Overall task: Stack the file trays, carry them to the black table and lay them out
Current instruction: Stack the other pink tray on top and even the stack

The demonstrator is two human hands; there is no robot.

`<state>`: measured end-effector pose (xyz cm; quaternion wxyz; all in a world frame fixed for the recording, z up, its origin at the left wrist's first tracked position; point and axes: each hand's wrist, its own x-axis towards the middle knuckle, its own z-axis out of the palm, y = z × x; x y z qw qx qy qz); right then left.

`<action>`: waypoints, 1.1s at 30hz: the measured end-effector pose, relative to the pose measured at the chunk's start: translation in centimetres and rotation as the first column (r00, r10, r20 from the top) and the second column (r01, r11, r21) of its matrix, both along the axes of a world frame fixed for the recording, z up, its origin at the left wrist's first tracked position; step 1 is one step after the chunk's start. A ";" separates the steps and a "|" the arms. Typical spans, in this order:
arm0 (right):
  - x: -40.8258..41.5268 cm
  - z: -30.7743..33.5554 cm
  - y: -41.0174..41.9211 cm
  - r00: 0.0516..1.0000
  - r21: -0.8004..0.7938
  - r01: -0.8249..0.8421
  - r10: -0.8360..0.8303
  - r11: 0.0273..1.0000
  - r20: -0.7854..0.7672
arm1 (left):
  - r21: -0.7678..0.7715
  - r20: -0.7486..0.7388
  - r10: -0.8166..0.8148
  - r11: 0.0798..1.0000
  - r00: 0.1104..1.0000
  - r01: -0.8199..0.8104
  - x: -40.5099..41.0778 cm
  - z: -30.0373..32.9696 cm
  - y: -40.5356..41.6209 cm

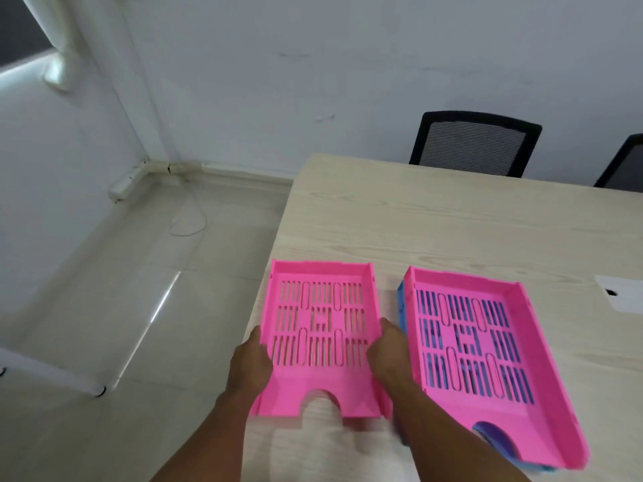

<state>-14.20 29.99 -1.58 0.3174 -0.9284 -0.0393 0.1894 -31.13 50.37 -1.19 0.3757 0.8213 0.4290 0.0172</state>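
Pale wood-grain table [452,231] fills the right half of the view, its left edge running down toward the camera; white wall behind, glossy tiled floor to the left with a thin white cable [189,220] looping over it. Two black mesh chairs at the far side: one [475,142] shows its backrest only, the other [624,165] is cut by the right frame edge. Near left corner of the table: single pink file tray [318,337], slotted base, notch in the near lip, table grain visible through the slots. Left hand [252,360] clasps its left wall, right hand [389,353] its right wall; fingertips mostly hidden behind the walls, so grip depth is unclear, and whether the tray rests on the table or is slightly lifted cannot be told. Lower area around the wrists is motion-blurred. Just beside it on the right, apart by a narrow gap: second pink tray [487,346], angled, sitting on top of a blue tray [402,307] that shows only as slivers at the left edge and near corner; something purple [494,434] shows through the notch, not identifiable. White sheet [621,297] with a dark spot lies at the right edge, partly cropped.
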 end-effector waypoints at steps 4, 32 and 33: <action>0.8 1.9 0.8 0.992 0.061 -0.055 0.048 0.997 0.114 | 0.047 0.092 0.047 0.998 0.995 -0.052 0.2 2.4 0.9; 7.7 10.0 -24.6 0.898 0.145 0.055 -0.113 0.988 0.425 | -0.028 0.327 -0.193 0.977 0.925 0.213 10.5 10.5 -20.7; 7.7 9.9 -25.5 0.901 0.133 0.048 -0.100 0.990 0.422 | -0.027 0.328 -0.196 0.976 0.924 0.217 10.7 10.5 -21.5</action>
